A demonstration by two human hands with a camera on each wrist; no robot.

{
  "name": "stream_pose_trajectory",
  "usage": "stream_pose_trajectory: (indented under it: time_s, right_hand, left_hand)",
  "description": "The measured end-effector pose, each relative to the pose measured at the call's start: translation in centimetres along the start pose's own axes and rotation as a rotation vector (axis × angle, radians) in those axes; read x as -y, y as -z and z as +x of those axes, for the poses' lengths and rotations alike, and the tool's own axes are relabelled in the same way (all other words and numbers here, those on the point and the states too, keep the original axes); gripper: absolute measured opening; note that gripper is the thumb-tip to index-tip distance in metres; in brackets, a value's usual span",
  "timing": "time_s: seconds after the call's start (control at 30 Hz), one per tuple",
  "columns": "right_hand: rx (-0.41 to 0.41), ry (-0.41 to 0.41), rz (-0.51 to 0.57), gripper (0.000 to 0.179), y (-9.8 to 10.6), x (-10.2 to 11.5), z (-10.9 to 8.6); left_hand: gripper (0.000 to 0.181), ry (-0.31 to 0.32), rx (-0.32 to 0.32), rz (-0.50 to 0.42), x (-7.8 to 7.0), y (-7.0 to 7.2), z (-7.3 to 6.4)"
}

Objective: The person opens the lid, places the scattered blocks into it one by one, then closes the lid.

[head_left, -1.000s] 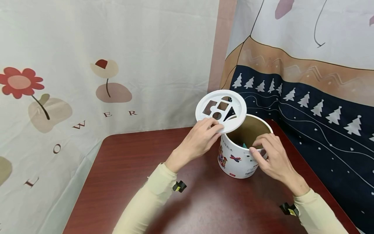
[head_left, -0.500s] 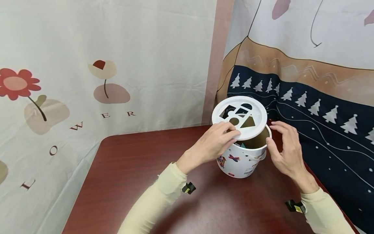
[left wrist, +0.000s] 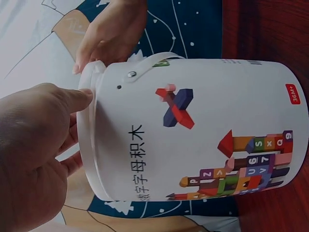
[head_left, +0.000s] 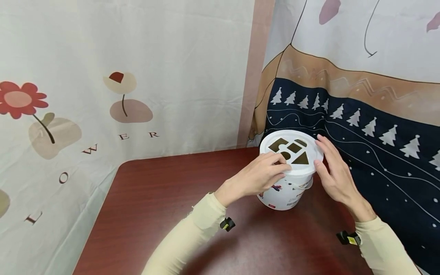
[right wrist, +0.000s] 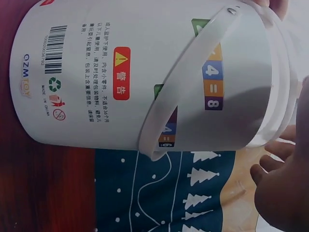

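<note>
A white bucket (head_left: 287, 196) printed with toy blocks stands upright on the table. Its white lid (head_left: 312, 152), cut with shaped holes, lies over the bucket's mouth; whether it is pressed fully down I cannot tell. My left hand (head_left: 262, 175) pinches the lid's near left edge, thumb (left wrist: 79, 99) on the rim and fingers over the top. At the right side of the lid, my right hand (head_left: 335, 172) touches the edge with its fingers extended. The bucket's contents are hidden. In the right wrist view the white carry handle (right wrist: 186, 67) hangs down the side.
The bucket is near the far right corner of the dark red table (head_left: 165, 206). A pale printed curtain (head_left: 192, 76) hangs behind, and a navy cloth with white trees (head_left: 378, 164) hangs along the right side.
My left hand has brought the lid rightward and down from a tilt onto the bucket. My right hand has moved from the bucket's near rim to the lid's right edge.
</note>
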State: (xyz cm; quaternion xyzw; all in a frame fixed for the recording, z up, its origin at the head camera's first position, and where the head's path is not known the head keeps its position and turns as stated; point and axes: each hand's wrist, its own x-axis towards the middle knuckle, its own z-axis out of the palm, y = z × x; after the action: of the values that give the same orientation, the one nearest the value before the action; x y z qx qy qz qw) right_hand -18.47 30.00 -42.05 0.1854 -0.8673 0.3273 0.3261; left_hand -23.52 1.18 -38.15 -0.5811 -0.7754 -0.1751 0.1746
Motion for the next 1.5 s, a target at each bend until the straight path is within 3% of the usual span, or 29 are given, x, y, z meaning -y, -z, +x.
stream_pose_trajectory:
  time_s: [0.3, 0.6, 0.73, 0.83, 0.93, 1.07, 1.17, 1.27, 1.5]
  right_hand:
    - [0.120, -0.062, -0.010, 0.064, -0.1, -0.1, -0.4]
    - [0.166, -0.100, -0.032, 0.070, -0.3, -0.3, -0.7]
    - [0.178, -0.107, -0.042, 0.072, -0.3, -0.3, -0.8]
    - [0.187, -0.111, -0.044, 0.073, -0.2, -0.3, -0.8]
    - [0.207, -0.108, -0.046, 0.074, -0.1, -0.3, -0.7]
    - [0.239, -0.103, -0.061, 0.074, -0.1, -0.5, -0.6]
    - [0.259, -0.109, -0.075, 0.074, -0.3, -0.6, -0.6]
    - [0.266, -0.120, -0.079, 0.074, -0.4, -0.6, -0.7]
    - [0.261, -0.132, -0.060, 0.075, -0.3, -0.5, -0.7]
  left_hand:
    - [0.025, 0.028, 0.047, -0.027, 0.3, -0.4, 0.1]
    - [0.023, 0.021, 0.059, -0.085, 0.5, -0.6, -0.1]
    - [0.024, 0.052, 0.033, -0.150, 1.0, -0.9, 0.0]
    - [0.037, 0.135, -0.010, -0.188, 1.7, -1.2, 0.1]
    - [0.062, 0.274, -0.028, -0.189, 2.6, -1.5, 0.1]
    - [0.092, 0.475, 0.025, -0.192, 3.6, -1.9, -0.2]
    - [0.104, 0.577, 0.073, -0.232, 4.1, -2.2, -0.5]
    - [0.108, 0.618, 0.091, -0.272, 4.5, -2.5, -0.7]
    - [0.109, 0.630, 0.086, -0.287, 4.7, -2.8, -0.4]
